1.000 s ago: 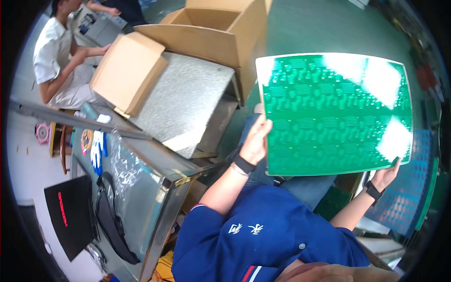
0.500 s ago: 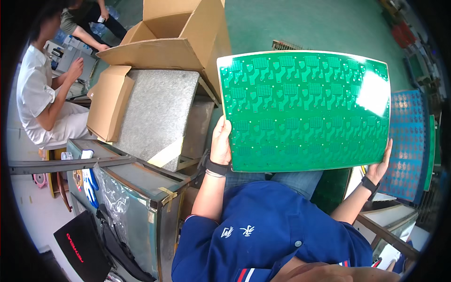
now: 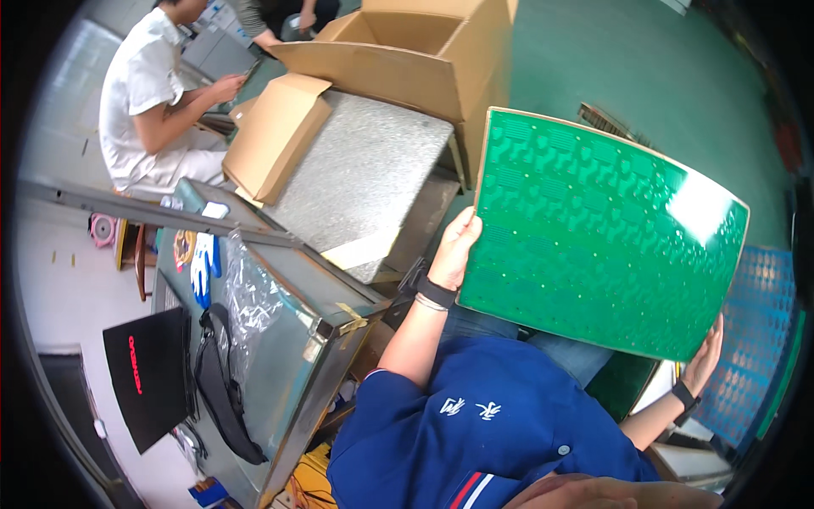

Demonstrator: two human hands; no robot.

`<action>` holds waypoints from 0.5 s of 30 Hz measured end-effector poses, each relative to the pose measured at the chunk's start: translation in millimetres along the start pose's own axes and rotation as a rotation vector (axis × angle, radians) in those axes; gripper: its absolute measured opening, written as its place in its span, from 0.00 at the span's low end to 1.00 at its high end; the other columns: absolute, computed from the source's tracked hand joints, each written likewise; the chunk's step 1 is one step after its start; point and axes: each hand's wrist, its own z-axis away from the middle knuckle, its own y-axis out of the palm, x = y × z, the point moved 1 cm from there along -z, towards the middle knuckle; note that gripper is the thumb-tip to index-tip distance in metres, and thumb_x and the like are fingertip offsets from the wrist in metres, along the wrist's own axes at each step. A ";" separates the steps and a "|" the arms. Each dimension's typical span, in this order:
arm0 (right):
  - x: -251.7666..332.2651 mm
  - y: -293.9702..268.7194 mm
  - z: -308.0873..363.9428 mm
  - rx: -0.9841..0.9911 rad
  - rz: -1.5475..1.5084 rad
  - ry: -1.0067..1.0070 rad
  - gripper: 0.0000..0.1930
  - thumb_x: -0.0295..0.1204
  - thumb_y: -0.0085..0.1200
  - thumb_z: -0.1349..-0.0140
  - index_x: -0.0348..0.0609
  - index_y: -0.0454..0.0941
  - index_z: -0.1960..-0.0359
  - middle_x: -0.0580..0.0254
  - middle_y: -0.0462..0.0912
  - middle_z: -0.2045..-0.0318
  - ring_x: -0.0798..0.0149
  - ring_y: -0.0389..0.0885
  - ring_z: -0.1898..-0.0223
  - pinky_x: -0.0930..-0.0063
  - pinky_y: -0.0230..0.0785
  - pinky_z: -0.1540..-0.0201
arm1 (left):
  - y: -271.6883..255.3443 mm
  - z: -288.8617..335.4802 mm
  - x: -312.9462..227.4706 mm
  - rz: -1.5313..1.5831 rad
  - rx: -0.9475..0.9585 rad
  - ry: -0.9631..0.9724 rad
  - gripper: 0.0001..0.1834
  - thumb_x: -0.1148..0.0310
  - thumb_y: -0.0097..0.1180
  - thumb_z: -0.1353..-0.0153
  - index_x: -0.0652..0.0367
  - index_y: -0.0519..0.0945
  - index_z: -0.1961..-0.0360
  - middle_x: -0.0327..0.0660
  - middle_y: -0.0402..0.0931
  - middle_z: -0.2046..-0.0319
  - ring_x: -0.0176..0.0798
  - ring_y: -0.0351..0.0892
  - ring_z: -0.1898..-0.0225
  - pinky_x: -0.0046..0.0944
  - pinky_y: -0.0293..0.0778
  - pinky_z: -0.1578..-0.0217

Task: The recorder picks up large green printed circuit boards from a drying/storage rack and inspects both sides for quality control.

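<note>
A large green circuit board panel (image 3: 593, 246) is held up in front of my body, tilted down to the right. Its surface carries repeated circuit patterns, with a bright glare near the upper right corner. My left hand (image 3: 458, 242) grips its left edge, thumb over the front face. At the lower right corner, my right hand (image 3: 704, 356) holds the other edge; some of its fingers are hidden behind the panel. Past the right hand stands a blue perforated-looking panel (image 3: 750, 331) with rows of copper-coloured marks.
To the left, a grey flat slab (image 3: 365, 161) lies beside an open cardboard box (image 3: 475, 68) and a smaller carton (image 3: 275, 136). A metal bench (image 3: 280, 373) bears a glove (image 3: 203, 267), clear plastic and a black bag strap (image 3: 222, 390). A person in white (image 3: 153, 93) sits beyond.
The view has swung left, so the surroundings appear farther right. The panel has tilted, its right side now lower, and both hands keep hold of it.
</note>
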 end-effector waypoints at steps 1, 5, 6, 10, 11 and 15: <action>2.9 1.5 -1.2 0.043 0.022 0.038 0.25 0.37 0.42 0.33 0.38 0.58 0.38 0.55 0.67 0.44 0.63 0.66 0.44 0.71 0.62 0.43 | -5.0 0.1 -0.7 -0.001 -0.012 0.017 0.18 0.63 0.46 0.34 0.63 0.69 0.48 0.36 0.74 0.56 0.26 0.71 0.55 0.28 0.67 0.53; -6.4 -34.7 -24.4 0.086 0.394 0.360 0.20 0.37 0.46 0.34 0.36 0.69 0.45 0.63 0.77 0.55 0.75 0.72 0.56 0.81 0.65 0.53 | -3.9 4.0 -7.4 -0.102 -0.012 0.032 0.17 0.64 0.46 0.34 0.62 0.71 0.49 0.30 0.73 0.59 0.22 0.68 0.58 0.25 0.65 0.55; -9.6 -30.9 -25.5 0.016 0.414 0.338 0.18 0.37 0.49 0.35 0.36 0.73 0.50 0.67 0.78 0.60 0.80 0.72 0.62 0.86 0.63 0.57 | -8.3 3.7 -3.0 -0.120 0.000 0.023 0.16 0.64 0.46 0.34 0.62 0.72 0.50 0.28 0.72 0.61 0.21 0.67 0.59 0.24 0.63 0.55; -23.1 -1.9 -27.0 -0.045 0.204 0.126 0.18 0.35 0.49 0.35 0.36 0.73 0.50 0.66 0.77 0.57 0.78 0.72 0.59 0.84 0.64 0.54 | -12.5 5.3 6.2 -0.142 0.030 0.016 0.16 0.64 0.46 0.34 0.61 0.71 0.49 0.31 0.71 0.59 0.24 0.68 0.58 0.27 0.64 0.54; -24.5 -1.0 -27.2 -0.037 0.176 0.105 0.18 0.35 0.49 0.36 0.35 0.72 0.50 0.65 0.77 0.57 0.76 0.72 0.58 0.82 0.64 0.53 | -16.3 5.4 8.5 -0.155 0.048 0.008 0.18 0.65 0.46 0.34 0.62 0.69 0.47 0.37 0.74 0.53 0.29 0.72 0.53 0.31 0.68 0.51; -26.4 -4.1 -26.0 -0.033 0.129 0.095 0.18 0.34 0.48 0.35 0.33 0.71 0.49 0.61 0.76 0.54 0.72 0.72 0.54 0.76 0.62 0.48 | -3.8 6.4 -2.5 -0.153 -0.004 0.039 0.14 0.64 0.47 0.34 0.61 0.73 0.53 0.26 0.70 0.65 0.20 0.64 0.62 0.24 0.62 0.58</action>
